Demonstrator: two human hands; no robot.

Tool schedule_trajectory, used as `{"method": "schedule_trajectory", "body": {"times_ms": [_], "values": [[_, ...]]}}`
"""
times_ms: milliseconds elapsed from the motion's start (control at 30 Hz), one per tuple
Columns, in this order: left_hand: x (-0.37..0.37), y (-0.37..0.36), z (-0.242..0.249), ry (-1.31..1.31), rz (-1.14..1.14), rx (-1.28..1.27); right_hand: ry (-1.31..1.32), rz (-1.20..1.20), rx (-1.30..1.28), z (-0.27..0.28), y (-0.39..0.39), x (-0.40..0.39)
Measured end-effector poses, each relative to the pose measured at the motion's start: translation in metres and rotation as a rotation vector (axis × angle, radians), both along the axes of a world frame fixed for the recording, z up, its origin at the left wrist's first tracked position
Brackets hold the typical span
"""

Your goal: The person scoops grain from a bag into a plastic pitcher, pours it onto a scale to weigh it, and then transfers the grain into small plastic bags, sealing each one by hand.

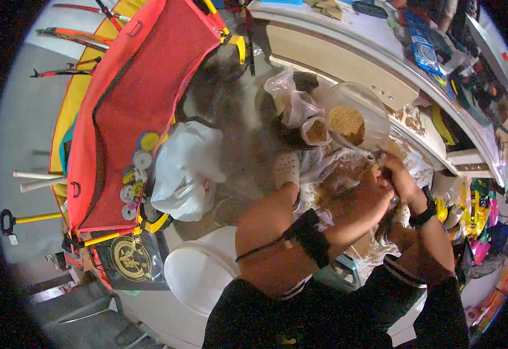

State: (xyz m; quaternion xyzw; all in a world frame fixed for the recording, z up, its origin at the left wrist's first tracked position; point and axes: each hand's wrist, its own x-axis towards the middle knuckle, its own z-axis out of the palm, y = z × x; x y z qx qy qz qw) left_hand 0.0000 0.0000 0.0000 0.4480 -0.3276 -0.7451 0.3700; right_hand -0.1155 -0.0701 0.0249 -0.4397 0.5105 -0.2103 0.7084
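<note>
My left hand [375, 185] and my right hand [400, 175] meet close together, fingers closed. What they pinch is too small and blurred to name. Just beyond them lies a clear plastic tub [371, 119], tilted, with tan granules [347, 124] inside. Crumpled clear plastic [329, 164] spreads beside my hands, with brown granules [338, 196] strewn over it. Farther off is a small clear bag [315, 131] of brown grains, next to another crumpled plastic bag [293, 103].
White perforated clogs [287, 170] are on my feet. A white bucket [198, 273] and a pale plastic bag [185, 168] stand to the left, before a red fabric holder [132, 110] with tape rolls. A cluttered shelf [376, 35] runs along the far right.
</note>
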Motion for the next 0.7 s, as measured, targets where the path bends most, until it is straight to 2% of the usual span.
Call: {"method": "schedule_trajectory", "body": {"times_ms": [33,67,100,167,200,300,333,433,467,500,567,600,700], "values": [[-0.008,0.006,0.005,-0.167,0.135,-0.166,0.005,0.111,0.055,-0.005,-0.009,-0.013],[-0.014,0.009,0.012,-0.334,0.265,-0.329,0.090,-0.021,-0.011,-0.030,-0.014,-0.024],[0.009,0.002,0.017,-0.312,0.270,-0.331,0.112,-0.021,-0.016,-0.053,-0.029,-0.005],[0.020,0.003,0.033,-0.332,0.236,-0.578,0.435,-0.045,-0.479,-0.085,-0.042,0.000],[0.020,0.005,0.038,-0.282,0.143,-0.455,0.439,0.018,-0.378,-0.069,-0.042,0.012],[0.021,0.009,0.037,-0.134,0.071,-0.456,0.343,0.115,-0.336,-0.079,-0.054,0.015],[0.021,0.011,0.038,-0.149,0.124,-0.508,0.342,0.118,-0.329,-0.083,-0.053,0.019],[0.025,0.014,0.045,-0.220,0.037,-0.470,0.616,0.241,-0.649,-0.088,-0.049,0.030],[0.026,0.013,0.045,-0.151,0.008,-0.424,0.645,0.253,-0.832,-0.112,-0.048,0.021],[0.024,0.014,0.045,-0.148,0.010,-0.423,0.647,0.256,-0.832,-0.121,-0.047,0.024],[0.021,0.017,0.044,-0.118,-0.025,-0.421,0.909,0.400,-0.777,-0.134,-0.046,0.024],[0.022,0.015,0.047,-0.116,-0.023,-0.422,1.044,0.479,-0.667,-0.110,-0.044,0.042],[0.021,0.017,0.053,-0.136,-0.121,-0.376,1.126,0.523,-0.734,-0.124,-0.044,0.048]]}}
